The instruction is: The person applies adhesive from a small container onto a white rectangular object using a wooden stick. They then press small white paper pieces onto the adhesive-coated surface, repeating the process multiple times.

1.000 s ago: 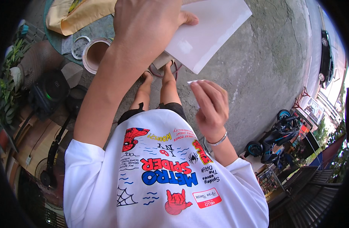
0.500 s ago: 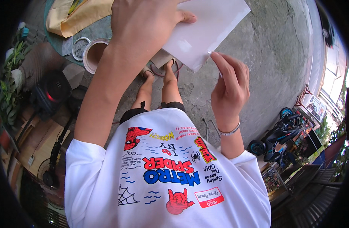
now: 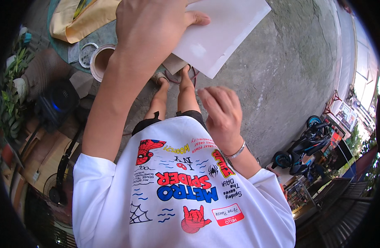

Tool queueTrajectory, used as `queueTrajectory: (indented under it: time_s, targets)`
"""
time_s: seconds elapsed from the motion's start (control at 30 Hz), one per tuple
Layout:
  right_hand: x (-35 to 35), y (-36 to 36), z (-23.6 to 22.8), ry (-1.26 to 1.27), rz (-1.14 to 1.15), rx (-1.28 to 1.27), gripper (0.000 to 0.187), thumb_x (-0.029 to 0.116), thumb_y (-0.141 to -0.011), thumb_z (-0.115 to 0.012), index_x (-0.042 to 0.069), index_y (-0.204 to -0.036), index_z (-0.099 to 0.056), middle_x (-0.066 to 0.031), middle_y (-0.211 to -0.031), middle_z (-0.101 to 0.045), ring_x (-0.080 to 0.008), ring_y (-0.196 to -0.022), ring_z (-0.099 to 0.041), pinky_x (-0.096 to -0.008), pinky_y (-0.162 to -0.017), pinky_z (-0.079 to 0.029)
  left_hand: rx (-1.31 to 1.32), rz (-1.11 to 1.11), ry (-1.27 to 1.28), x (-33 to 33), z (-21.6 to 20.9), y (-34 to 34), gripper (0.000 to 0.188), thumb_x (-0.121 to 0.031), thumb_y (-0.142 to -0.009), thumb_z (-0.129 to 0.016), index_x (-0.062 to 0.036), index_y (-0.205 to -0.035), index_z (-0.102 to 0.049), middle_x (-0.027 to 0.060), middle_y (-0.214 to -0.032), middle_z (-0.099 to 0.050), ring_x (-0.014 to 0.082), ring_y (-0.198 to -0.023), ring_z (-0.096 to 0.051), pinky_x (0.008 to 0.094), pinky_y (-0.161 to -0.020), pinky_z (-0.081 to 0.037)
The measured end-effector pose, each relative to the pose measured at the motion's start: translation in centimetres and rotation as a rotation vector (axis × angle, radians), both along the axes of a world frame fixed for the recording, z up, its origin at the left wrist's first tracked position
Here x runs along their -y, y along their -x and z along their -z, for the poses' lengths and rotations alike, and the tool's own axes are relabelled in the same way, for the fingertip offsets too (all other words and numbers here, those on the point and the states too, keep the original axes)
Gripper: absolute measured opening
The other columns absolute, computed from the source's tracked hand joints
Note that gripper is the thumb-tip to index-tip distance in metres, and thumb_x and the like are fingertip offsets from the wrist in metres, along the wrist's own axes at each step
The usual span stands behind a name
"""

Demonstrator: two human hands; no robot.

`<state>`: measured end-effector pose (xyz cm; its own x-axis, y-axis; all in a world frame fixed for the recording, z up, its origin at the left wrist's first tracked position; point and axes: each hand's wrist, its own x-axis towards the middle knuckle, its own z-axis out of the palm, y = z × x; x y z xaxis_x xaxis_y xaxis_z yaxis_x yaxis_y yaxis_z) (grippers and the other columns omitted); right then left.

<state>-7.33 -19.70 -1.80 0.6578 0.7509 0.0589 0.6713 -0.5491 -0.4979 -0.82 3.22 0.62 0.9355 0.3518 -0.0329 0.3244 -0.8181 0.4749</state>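
Note:
My left hand (image 3: 150,35) is closed on a flat, whitish rectangular sheet (image 3: 227,37), its thumb lying across the top face. The sheet is held out in front of me, tilted, with a paler smear near its middle and a rough lower edge. Below the sheet's near corner and apart from it is my right hand (image 3: 223,111), with its fingers curled in. Whatever those fingers may hold is hidden. Under the sheet shows a beige flat piece (image 3: 174,65), close to my feet.
A round greenish table (image 3: 61,47) at the far left bears a yellow cloth item (image 3: 80,20), a round rim-like lid (image 3: 88,55) and an open tub (image 3: 102,62). A black speaker (image 3: 59,101) and a fan (image 3: 55,190) stand left; a motorbike (image 3: 299,151) stands right on concrete.
My right hand has left the sheet's edge, moving down and left toward my body, its fingers curling in. My left hand and the sheet have shifted slightly left. The speaker's light went from red to blue.

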Motion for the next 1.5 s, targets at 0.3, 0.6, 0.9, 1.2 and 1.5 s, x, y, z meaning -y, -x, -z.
queueTrajectory:
  time_s: [0.3, 0.6, 0.9, 1.2, 1.5]
  targets:
    - [6.8, -1.0, 1.1, -0.275, 0.558, -0.392, 0.027, -0.011, -0.092, -0.059, 0.001, -0.111, -0.074, -0.0096, -0.106, -0.071, -0.0189, -0.096, -0.066, -0.029, -0.082, -0.051, -0.011, 0.01, -0.056, 0.5, -0.5, -0.2, 0.051, -0.042, -0.074, -0.09, -0.0042, -0.098, -0.065, 0.0178, -0.076, -0.067, 0.0375, -0.075, -0.068, 0.0455, -0.069, -0.051]
    - [15.3, 1.7, 12.5, -0.655, 1.09, -1.127, 0.024, 0.014, -0.106, -0.06, 0.004, -0.126, -0.069, -0.0027, -0.116, -0.071, -0.0128, -0.101, -0.066, -0.0285, -0.082, -0.054, 0.384, -0.233, 0.511, -5.6, -0.8, 5.8, 0.046, -0.028, -0.092, -0.084, -0.0065, -0.076, -0.046, -0.0083, -0.069, -0.036, 0.0049, -0.064, -0.034, 0.0243, -0.056, -0.028]
    - [22.0, 5.0, 17.5, -0.701, 1.368, -1.242, 0.025, 0.014, -0.106, -0.06, 0.004, -0.128, -0.066, -0.0038, -0.118, -0.072, -0.0136, -0.103, -0.068, -0.0282, -0.081, -0.056, 0.345, -0.41, 0.813, -5.1, 2.0, 15.4, 0.04, -0.033, -0.101, -0.072, -0.0076, -0.081, -0.048, -0.0042, -0.073, -0.045, 0.0059, -0.067, -0.039, 0.0248, -0.061, -0.032]
    - [20.1, 2.2, 16.0, -0.68, 1.216, -1.273, 0.027, 0.015, -0.106, -0.06, 0.004, -0.13, -0.064, -0.0031, -0.115, -0.072, -0.0127, -0.101, -0.068, -0.0281, -0.08, -0.056, 0.293, -0.31, 0.991, -2.0, 3.9, 17.5, 0.038, -0.03, -0.102, -0.071, -0.0069, -0.082, -0.049, -0.0032, -0.073, -0.044, 0.0063, -0.066, -0.038, 0.0251, -0.06, -0.032]
    - [20.2, 1.7, 14.7, -0.693, 1.228, -1.265, 0.026, 0.014, -0.106, -0.06, 0.003, -0.129, -0.065, -0.0033, -0.114, -0.072, -0.0132, -0.099, -0.069, -0.0291, -0.079, -0.058, 0.345, -0.377, 1.015, -3.6, 4.9, 18.6, 0.035, -0.029, -0.104, -0.066, -0.0072, -0.083, -0.049, -0.0035, -0.07, -0.044, 0.0061, -0.064, -0.038, 0.0258, -0.059, -0.03]
